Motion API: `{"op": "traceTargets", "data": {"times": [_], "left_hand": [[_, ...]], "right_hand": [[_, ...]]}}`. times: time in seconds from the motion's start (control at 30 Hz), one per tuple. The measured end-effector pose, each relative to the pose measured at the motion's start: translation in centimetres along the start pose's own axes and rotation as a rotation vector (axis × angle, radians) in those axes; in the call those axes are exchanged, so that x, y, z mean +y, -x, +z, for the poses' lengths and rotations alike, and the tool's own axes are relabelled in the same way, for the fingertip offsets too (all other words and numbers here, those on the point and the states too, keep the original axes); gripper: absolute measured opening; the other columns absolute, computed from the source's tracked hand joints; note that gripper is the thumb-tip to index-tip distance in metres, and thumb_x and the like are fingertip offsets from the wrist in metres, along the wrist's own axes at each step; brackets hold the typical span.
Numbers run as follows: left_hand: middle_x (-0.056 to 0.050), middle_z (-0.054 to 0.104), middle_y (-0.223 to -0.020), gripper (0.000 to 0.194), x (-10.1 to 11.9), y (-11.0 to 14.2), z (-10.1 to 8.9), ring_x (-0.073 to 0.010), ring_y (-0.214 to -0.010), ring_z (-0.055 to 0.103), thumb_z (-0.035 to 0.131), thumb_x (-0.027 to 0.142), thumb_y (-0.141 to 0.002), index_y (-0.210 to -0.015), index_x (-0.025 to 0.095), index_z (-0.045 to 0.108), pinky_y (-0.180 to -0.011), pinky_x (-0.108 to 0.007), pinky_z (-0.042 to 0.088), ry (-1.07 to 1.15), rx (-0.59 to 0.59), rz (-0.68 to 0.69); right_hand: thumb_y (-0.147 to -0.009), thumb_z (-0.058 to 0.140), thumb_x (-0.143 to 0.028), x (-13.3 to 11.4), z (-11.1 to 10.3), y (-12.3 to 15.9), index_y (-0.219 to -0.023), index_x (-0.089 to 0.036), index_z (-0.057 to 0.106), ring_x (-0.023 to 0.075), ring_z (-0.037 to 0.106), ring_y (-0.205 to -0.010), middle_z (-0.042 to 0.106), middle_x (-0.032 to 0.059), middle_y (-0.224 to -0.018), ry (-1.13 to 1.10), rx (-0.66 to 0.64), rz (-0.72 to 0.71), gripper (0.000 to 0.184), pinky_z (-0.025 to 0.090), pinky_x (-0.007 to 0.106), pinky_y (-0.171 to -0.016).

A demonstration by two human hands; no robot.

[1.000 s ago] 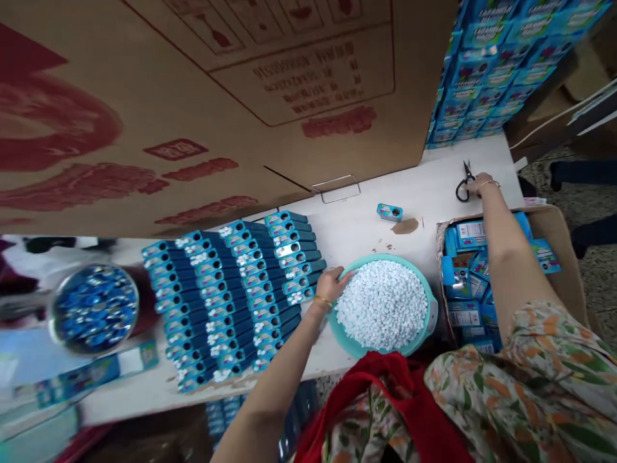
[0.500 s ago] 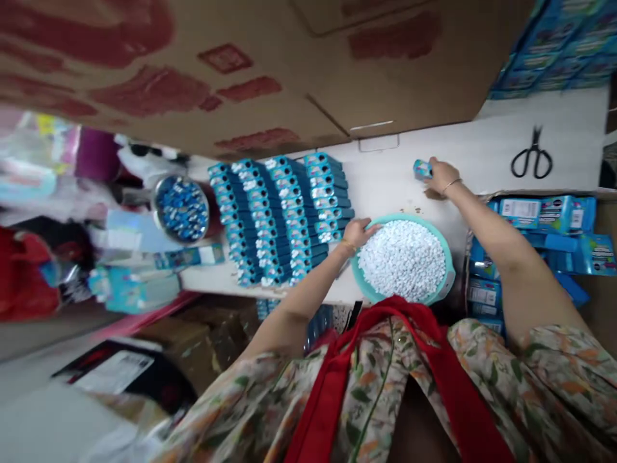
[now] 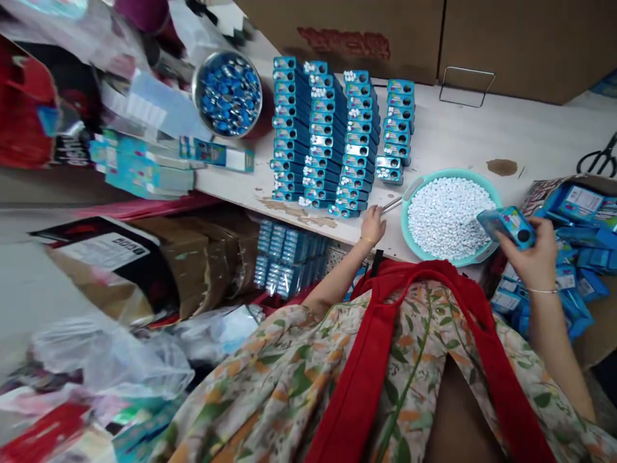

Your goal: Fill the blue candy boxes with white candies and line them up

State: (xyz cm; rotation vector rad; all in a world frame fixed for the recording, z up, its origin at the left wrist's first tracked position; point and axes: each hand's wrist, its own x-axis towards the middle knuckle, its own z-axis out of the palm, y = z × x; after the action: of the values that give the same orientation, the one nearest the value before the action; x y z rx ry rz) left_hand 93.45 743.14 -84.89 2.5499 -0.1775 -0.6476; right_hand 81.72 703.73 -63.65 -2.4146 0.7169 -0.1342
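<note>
In my closed right hand (image 3: 533, 251) is a small blue box (image 3: 518, 225) with a dark round hole at one end, tilted over the right rim of a mint-green basin (image 3: 411, 243). Small white pellets (image 3: 448, 215) fill the basin. Just left of the basin, my left hand (image 3: 373, 225) has its fingers curled at the end of a thin metal handle (image 3: 392, 205); the tool's other end cannot be made out. Rows of similar blue boxes (image 3: 357, 138) stand beyond my left hand, some with white pellets on their tops.
A metal bowl of blue-and-silver pieces (image 3: 227, 93) stands left of the rows. Large cartons (image 3: 501, 38) line the table's back. An open carton of blue packs (image 3: 583, 238) is at right, with black scissors (image 3: 598, 157) behind it. Flattened blue cartons (image 3: 139, 167) lie left.
My left hand has left the basin's rim for the metal handle. My right hand has brought a blue box from the table's back to the basin's right side. The view has shifted left.
</note>
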Motion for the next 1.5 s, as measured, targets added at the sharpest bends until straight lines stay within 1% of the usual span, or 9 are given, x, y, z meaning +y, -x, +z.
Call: {"op": "traceTargets", "data": {"times": [0.1,0.2,0.37,0.53,0.63,0.77,0.93,1.13,1.5], "left_hand": [[-0.034,0.052,-0.167,0.067,0.4,-2.2,1.2,-0.0424,-0.155,0.051,0.046,0.002,-0.098,-0.164,0.001,0.049,-0.126,-0.057,0.043,-0.11,-0.064,-0.007],[-0.034,0.064,-0.149,0.059,0.8,-3.5,1.6,-0.044,-0.14,0.059,0.041,0.004,-0.099,-0.155,0.004,0.059,-0.117,-0.059,0.045,-0.169,-0.099,-0.004],[-0.028,0.062,-0.147,0.053,-0.6,-2.6,0.6,-0.0397,-0.133,0.061,0.052,0.01,-0.095,-0.146,0.008,0.065,-0.115,-0.05,0.05,-0.098,-0.086,0.056],[-0.023,0.068,-0.138,0.055,-2.0,0.4,-1.8,-0.0318,-0.125,0.068,0.046,0.025,-0.107,-0.158,0.011,0.058,-0.116,-0.044,0.054,0.09,0.039,0.291],[-0.018,0.075,-0.132,0.053,-1.4,2.5,-3.9,-0.0293,-0.121,0.07,0.046,0.042,-0.113,-0.157,0.017,0.062,-0.112,-0.041,0.056,0.086,-0.007,0.444],[-0.017,0.078,-0.127,0.047,0.4,4.2,-5.4,-0.0308,-0.119,0.072,0.053,0.044,-0.111,-0.146,0.016,0.069,-0.108,-0.041,0.057,-0.069,-0.05,0.432],[-0.017,0.078,-0.122,0.026,3.9,3.3,-2.2,-0.0331,-0.116,0.072,0.064,0.035,-0.107,-0.125,0.018,0.073,-0.105,-0.042,0.058,-0.159,-0.011,0.361],[-0.02,0.075,-0.137,0.028,9.5,0.0,4.1,-0.0331,-0.132,0.068,0.061,0.024,-0.107,-0.133,0.016,0.069,-0.118,-0.046,0.053,-0.076,-0.027,0.37],[-0.019,0.077,-0.137,0.037,9.8,-1.4,4.1,-0.0321,-0.134,0.069,0.062,0.021,-0.102,-0.137,0.014,0.072,-0.122,-0.046,0.053,0.041,-0.127,0.521]], "right_hand": [[-0.069,0.087,-0.075,-0.9,1.3,6.3,-0.107,-0.029,0.063,0.0293,0.072,-0.094,0.071,0.0051,-0.101,-0.111,0.094,0.102,0.064,0.067,0.051,-0.093],[-0.065,0.092,-0.07,-0.9,3.0,10.9,-0.108,-0.028,0.064,0.0254,0.071,-0.089,0.069,0.0014,-0.096,-0.264,0.16,0.214,0.067,0.067,0.049,-0.094],[-0.064,0.092,-0.07,0.4,5.0,14.4,-0.105,-0.026,0.065,0.024,0.075,-0.093,0.075,0.002,-0.1,-0.53,0.263,0.372,0.066,0.066,0.052,-0.105],[-0.074,0.083,-0.074,2.2,5.4,13.9,-0.115,-0.025,0.065,0.0272,0.076,-0.108,0.076,0.0077,-0.114,-0.537,0.21,0.329,0.067,0.063,0.053,-0.113],[-0.076,0.08,-0.074,3.3,5.8,12.6,-0.121,-0.025,0.063,0.0283,0.075,-0.115,0.075,0.0098,-0.119,-0.527,0.158,0.255,0.069,0.061,0.053,-0.117],[-0.079,0.076,-0.076,4.8,6.6,11.0,-0.122,-0.027,0.055,0.0271,0.076,-0.116,0.074,0.01,-0.123,-0.606,0.09,0.239,0.068,0.061,0.051,-0.117],[-0.074,0.078,-0.081,6.1,6.7,9.6,-0.119,-0.029,0.052,0.0281,0.076,-0.117,0.075,0.0099,-0.123,-0.649,-0.006,0.22,0.074,0.063,0.051,-0.115],[-0.07,0.083,-0.083,6.3,6.3,8.9,-0.118,-0.028,0.054,0.0291,0.078,-0.112,0.076,0.0101,-0.118,-0.666,0.008,0.205,0.079,0.065,0.053,-0.112],[-0.078,0.076,-0.088,5.2,7.8,9.3,-0.131,-0.027,0.059,0.0276,0.076,-0.117,0.074,0.0101,-0.126,-0.504,0.063,0.192,0.083,0.064,0.05,-0.111]]}}
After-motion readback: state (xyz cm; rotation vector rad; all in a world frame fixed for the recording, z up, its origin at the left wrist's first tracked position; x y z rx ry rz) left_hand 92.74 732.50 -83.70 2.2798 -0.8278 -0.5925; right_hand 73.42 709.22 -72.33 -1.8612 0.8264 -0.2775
